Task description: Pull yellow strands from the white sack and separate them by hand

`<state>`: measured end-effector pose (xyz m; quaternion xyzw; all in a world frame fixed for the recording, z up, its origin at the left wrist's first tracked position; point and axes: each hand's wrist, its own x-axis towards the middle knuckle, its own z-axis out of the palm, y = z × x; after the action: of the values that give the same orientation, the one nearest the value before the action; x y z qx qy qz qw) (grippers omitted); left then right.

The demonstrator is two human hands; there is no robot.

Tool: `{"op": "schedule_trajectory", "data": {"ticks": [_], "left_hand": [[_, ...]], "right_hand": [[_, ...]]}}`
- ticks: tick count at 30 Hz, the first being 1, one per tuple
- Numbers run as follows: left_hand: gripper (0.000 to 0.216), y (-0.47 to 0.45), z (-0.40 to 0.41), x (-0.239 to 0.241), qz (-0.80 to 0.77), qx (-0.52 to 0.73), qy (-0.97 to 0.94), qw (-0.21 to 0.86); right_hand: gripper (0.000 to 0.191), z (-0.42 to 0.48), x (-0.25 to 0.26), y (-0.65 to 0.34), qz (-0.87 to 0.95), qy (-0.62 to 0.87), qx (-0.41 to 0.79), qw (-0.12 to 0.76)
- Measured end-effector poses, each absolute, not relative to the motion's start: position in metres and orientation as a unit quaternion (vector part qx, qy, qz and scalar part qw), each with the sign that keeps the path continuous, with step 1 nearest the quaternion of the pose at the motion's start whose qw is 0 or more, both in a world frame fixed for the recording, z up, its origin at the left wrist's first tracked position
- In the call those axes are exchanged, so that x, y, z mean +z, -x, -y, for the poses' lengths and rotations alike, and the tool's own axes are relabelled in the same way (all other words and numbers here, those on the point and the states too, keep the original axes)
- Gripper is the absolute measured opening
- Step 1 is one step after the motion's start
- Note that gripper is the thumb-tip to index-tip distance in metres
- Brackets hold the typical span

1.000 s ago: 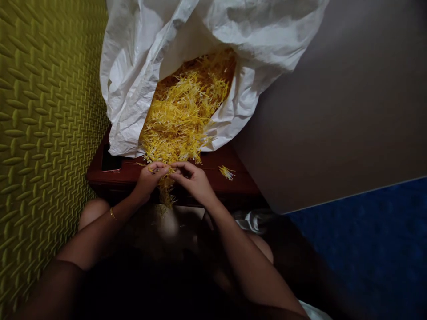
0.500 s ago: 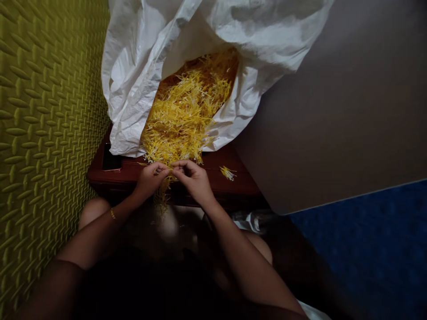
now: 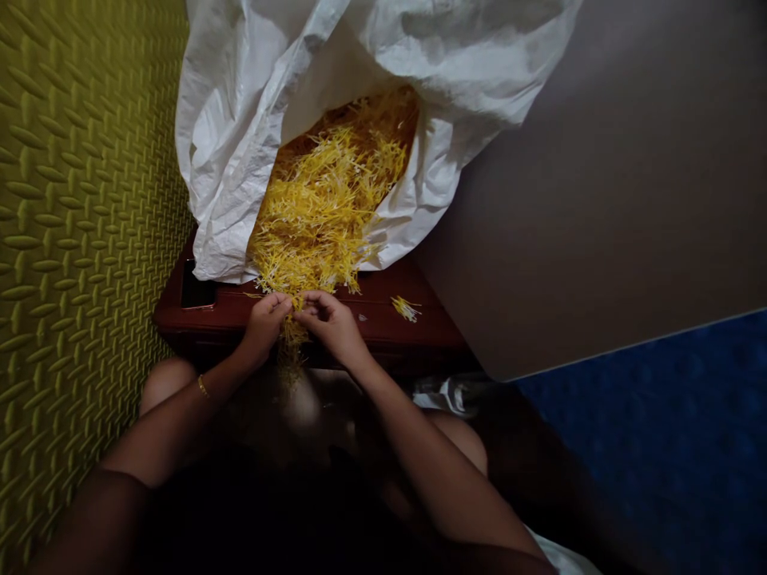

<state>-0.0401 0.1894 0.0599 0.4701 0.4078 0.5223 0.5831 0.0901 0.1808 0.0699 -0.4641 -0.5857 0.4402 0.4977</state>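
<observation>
A large heap of thin yellow strands with whitish tips (image 3: 323,216) spills from the mouth of a white woven sack (image 3: 233,176) onto a dark red, case-like surface (image 3: 371,327). At the heap's near edge, my left hand (image 3: 267,319) pinches some of these strands between thumb and fingertips. My right hand (image 3: 329,319) is closed in a pinch just beside it, fingertips at the same strands. Exactly which strands each hand holds is too small to make out. More strands hang over the front edge beneath the hands. A small separate bunch (image 3: 406,308) lies to the right.
A dark phone (image 3: 196,289) lies at the left of the red surface. A yellow-green textured wall or mat (image 3: 89,239) rises on the left. To the right stands a large grey-brown panel (image 3: 599,200), with a blue textured surface (image 3: 659,431) beyond its lower edge.
My fingertips have parted slightly, showing yellow strands between them. A tiny pale bit now shows on the red surface right of my right hand. The whole view has shifted a little.
</observation>
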Motion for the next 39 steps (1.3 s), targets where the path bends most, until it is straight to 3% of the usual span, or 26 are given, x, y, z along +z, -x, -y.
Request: {"op": "schedule_trajectory", "data": {"ticks": [16, 24, 30, 36, 39], "left_hand": [[0.016, 0.042, -0.188, 0.065, -0.404, 0.498, -0.547, 0.538], [0.014, 0.044, -0.189, 0.067, -0.429, 0.495, -0.587, 0.475], [0.016, 0.041, -0.188, 0.069, -0.415, 0.497, -0.544, 0.534], [0.023, 0.044, -0.182, 0.077, -0.347, 0.469, -0.459, 0.670], [0.025, 0.044, -0.184, 0.073, -0.361, 0.479, -0.429, 0.675]], "right_hand": [[0.015, -0.178, 0.082, -0.097, 0.637, 0.456, 0.330, 0.526], [0.022, -0.179, 0.077, -0.094, 0.534, 0.483, 0.440, 0.537], [0.020, -0.175, 0.078, -0.091, 0.558, 0.476, 0.409, 0.543], [0.021, -0.179, 0.088, -0.103, 0.456, 0.422, 0.538, 0.570], [0.021, -0.184, 0.094, -0.115, 0.450, 0.427, 0.488, 0.614]]}}
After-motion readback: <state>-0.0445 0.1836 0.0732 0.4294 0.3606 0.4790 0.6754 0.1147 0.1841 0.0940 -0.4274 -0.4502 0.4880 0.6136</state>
